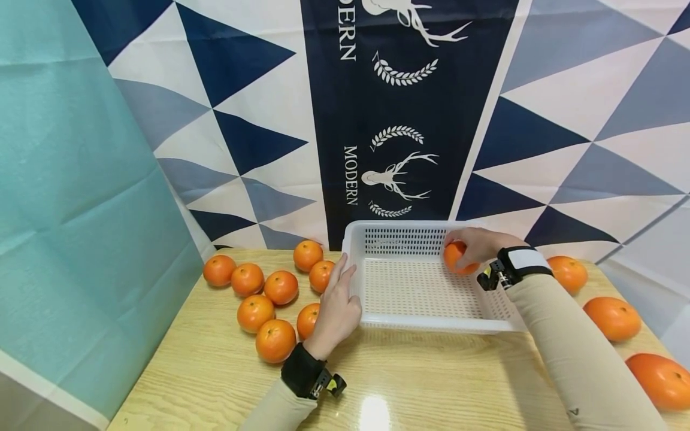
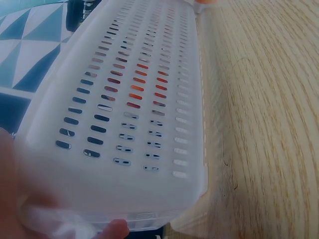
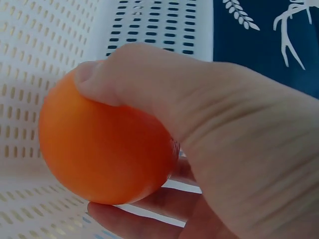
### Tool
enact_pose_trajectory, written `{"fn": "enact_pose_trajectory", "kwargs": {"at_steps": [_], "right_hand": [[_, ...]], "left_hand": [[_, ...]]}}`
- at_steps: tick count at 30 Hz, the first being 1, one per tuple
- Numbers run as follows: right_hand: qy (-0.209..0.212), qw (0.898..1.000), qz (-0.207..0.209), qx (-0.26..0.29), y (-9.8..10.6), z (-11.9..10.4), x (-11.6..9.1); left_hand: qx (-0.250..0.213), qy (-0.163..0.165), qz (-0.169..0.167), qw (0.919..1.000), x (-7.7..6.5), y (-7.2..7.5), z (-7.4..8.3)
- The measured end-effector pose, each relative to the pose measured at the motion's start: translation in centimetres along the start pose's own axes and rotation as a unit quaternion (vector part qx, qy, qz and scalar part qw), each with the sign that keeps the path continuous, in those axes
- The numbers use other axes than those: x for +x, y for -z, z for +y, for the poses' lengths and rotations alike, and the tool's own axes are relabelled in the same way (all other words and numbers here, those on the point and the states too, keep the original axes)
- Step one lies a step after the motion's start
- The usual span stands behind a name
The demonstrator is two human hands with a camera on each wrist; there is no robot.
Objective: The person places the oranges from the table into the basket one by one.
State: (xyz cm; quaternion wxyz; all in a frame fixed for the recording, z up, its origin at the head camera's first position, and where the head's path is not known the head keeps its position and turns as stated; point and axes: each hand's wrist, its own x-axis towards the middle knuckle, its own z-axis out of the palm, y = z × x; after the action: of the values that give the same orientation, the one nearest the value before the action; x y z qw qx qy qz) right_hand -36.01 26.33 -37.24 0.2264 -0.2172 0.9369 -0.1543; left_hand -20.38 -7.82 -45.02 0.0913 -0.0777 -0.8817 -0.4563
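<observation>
A white perforated plastic basket (image 1: 426,325) stands on the table against the patterned cloth. Inside its right end, my right hand (image 1: 477,244) holds an orange (image 1: 457,258). In the right wrist view, the thumb lies over the top of the orange (image 3: 104,144) and the fingers curl beneath it, close to the slotted wall. My left hand (image 1: 336,305) rests at the basket's left rim, its fingers extended along the edge. From the left wrist, the basket's slotted side (image 2: 134,99) fills the view, with orange colour showing through the slots and a fingertip (image 2: 117,229) at the lower corner.
Several oranges (image 1: 280,287) lie loose on the wooden table (image 1: 426,377) left of the basket, one (image 1: 308,320) partly behind my left hand. Three more lie to the right, beyond my right forearm, the nearest orange (image 1: 660,381) at the frame's edge. Patterned cloth (image 1: 259,143) hangs behind.
</observation>
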Motion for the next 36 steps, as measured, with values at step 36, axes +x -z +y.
{"fn": "enact_pose_trajectory", "kwargs": {"at_steps": [36], "right_hand": [[-0.025,0.999,-0.021,0.004,-0.6,0.5,1.0]], "left_hand": [[0.003,0.011,-0.005,0.9999,0.1,0.0,0.3]]}}
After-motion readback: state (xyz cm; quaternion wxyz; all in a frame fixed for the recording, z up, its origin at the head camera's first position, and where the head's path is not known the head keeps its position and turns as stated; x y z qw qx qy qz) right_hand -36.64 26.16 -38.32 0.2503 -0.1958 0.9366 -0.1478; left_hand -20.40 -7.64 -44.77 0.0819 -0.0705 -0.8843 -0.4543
